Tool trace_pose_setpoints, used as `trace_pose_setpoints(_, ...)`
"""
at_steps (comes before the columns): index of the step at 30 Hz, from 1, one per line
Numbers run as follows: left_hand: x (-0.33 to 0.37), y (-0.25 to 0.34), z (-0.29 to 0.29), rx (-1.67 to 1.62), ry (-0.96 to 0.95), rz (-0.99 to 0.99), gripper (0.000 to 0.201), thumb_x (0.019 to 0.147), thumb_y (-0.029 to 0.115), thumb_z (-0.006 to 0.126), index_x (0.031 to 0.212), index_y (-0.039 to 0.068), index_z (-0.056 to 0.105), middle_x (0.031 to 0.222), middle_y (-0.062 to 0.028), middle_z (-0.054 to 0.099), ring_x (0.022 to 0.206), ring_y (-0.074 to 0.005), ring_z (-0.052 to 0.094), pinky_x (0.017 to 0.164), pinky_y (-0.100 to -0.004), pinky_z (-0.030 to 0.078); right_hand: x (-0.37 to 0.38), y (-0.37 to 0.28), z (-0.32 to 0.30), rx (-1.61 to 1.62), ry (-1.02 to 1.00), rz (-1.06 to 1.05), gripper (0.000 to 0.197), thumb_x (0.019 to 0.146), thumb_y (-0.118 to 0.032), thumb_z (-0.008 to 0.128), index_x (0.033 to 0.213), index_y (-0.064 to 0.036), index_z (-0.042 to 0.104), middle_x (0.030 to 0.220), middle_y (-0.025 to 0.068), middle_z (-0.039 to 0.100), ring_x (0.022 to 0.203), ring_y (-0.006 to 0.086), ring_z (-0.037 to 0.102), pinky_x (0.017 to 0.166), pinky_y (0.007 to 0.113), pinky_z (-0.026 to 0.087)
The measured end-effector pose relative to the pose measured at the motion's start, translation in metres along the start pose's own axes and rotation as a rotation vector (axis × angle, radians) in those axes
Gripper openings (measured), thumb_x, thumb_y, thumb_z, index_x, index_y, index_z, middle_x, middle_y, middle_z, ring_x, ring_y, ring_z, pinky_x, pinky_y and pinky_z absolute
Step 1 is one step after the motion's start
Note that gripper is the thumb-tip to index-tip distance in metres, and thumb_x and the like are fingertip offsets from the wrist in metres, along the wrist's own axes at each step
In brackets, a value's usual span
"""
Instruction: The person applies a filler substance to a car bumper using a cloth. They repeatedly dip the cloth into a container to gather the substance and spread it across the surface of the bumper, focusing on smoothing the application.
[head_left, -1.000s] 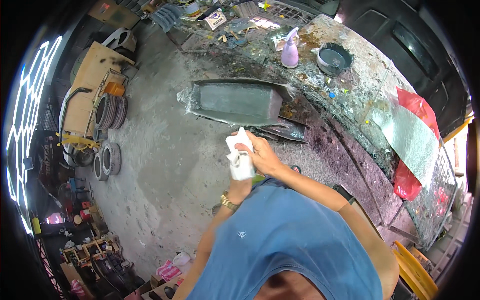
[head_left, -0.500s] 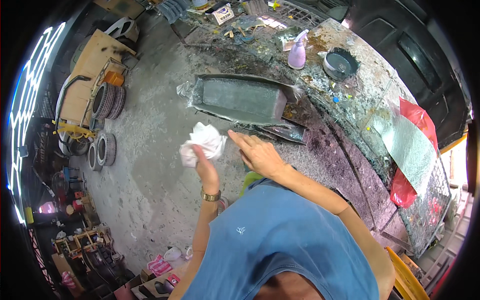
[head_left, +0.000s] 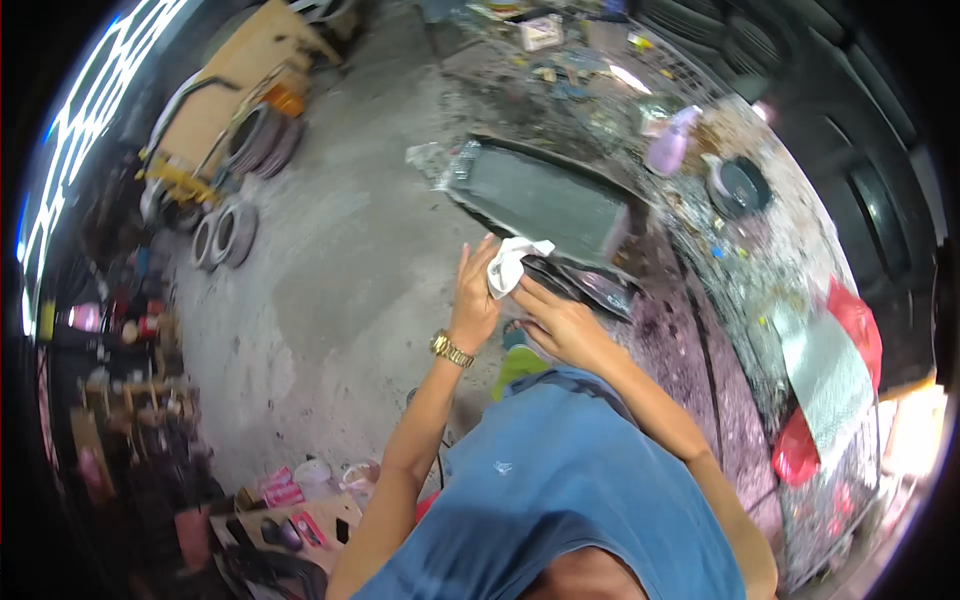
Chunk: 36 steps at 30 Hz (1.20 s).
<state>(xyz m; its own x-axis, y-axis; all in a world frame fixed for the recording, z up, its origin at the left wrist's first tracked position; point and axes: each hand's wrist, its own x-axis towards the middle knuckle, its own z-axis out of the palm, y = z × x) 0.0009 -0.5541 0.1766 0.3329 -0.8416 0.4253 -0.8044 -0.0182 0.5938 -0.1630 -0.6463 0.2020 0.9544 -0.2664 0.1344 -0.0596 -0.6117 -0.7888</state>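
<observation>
A crumpled white cloth (head_left: 510, 264) is between my hands, over the near edge of a long tray-like mould. My left hand (head_left: 475, 300), with a gold watch on its wrist, holds the cloth, its fingers pointing up behind it. From the right, my right hand (head_left: 568, 325) reaches to the cloth with stretched fingers touching its lower edge; its thumb stands apart. The dark grey mould (head_left: 540, 200) has ragged edges and clear film at its left end. A dark glossy strip (head_left: 590, 288) lies along its near side.
On the stained bench to the right are a purple spray bottle (head_left: 672, 140), a black-rimmed tub (head_left: 738, 187), a silvery sheet (head_left: 825, 370) and red plastic (head_left: 797, 452). Tyres (head_left: 234, 234) stand at the left. A cluttered low table (head_left: 285, 530) is at the lower left.
My hands have come together at the cloth, and the left one has moved right and up with it toward the mould. The whole view has swung, so the surroundings appear shifted and tilted.
</observation>
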Motion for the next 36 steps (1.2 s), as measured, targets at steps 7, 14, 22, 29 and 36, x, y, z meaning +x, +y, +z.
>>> trace_pose_setpoints(7, -0.022, 0.056, 0.006, 0.144, -0.322, 0.290, 0.030, 0.075, 0.022, 0.058, 0.101, 0.007, 0.052, 0.085, -0.0092, 0.052, 0.081, -0.0270, 0.057, 0.072, -0.0395, 0.046, -0.038, 0.065, 0.012, 0.877, -0.385, 0.386, 0.053, 0.080, -0.045, 0.063, 0.108, -0.0018, 0.053, 0.093, 0.0071, 0.058, 0.074, 0.0145, 0.058, 0.054, 0.027, 0.046)
trace_pose_setpoints(14, -0.035, 0.044, -0.016, -0.803, -0.950, -0.089, 0.019, 0.081, 0.008, 0.049, 0.095, -0.003, 0.055, 0.082, -0.0119, 0.064, 0.074, -0.0189, 0.062, 0.065, -0.0334, 0.048, -0.010, -0.028, -0.044, -0.382, -0.724, -0.220, 0.030, 0.073, -0.028, 0.073, 0.093, -0.0087, 0.064, 0.088, 0.0142, 0.063, 0.077, 0.0331, 0.061, 0.067, 0.036, 0.050)
trace_pose_setpoints(22, -0.006, 0.046, -0.015, -0.111, -0.078, 0.065, 0.028, 0.080, 0.017, 0.056, 0.103, 0.000, 0.055, 0.093, -0.0135, 0.056, 0.090, -0.0291, 0.054, 0.083, -0.0386, 0.043, -0.022, -0.014, -0.060, 0.811, -0.236, 0.411, 0.103, 0.073, -0.082, 0.027, 0.144, -0.0183, -0.012, 0.133, 0.0235, 0.042, 0.099, 0.0306, 0.061, 0.084, 0.037, 0.050)
trace_pose_setpoints(29, 0.004, 0.108, -0.003, -0.144, -0.695, -0.060, 0.019, 0.073, 0.015, 0.057, 0.081, -0.001, 0.051, 0.083, -0.0156, 0.056, 0.083, -0.0283, 0.055, 0.071, -0.0383, 0.044, -0.042, -0.023, -0.084, 0.484, -0.448, 0.107, 0.108, 0.073, -0.082, 0.030, 0.145, -0.0100, -0.004, 0.112, 0.0237, 0.048, 0.079, 0.0277, 0.058, 0.073, 0.037, 0.045)
trace_pose_setpoints(36, 0.008, 0.092, 0.012, -1.439, -1.330, -0.327, 0.026, 0.078, 0.009, 0.056, 0.101, -0.002, 0.055, 0.091, -0.0010, 0.059, 0.083, -0.0072, 0.052, 0.069, -0.0247, 0.045, -0.058, -0.057, -0.116, -0.310, -0.687, -0.272, 0.102, 0.071, -0.068, 0.058, 0.144, -0.0109, 0.017, 0.109, 0.0211, 0.056, 0.052, 0.0244, 0.060, 0.057, 0.034, 0.050)
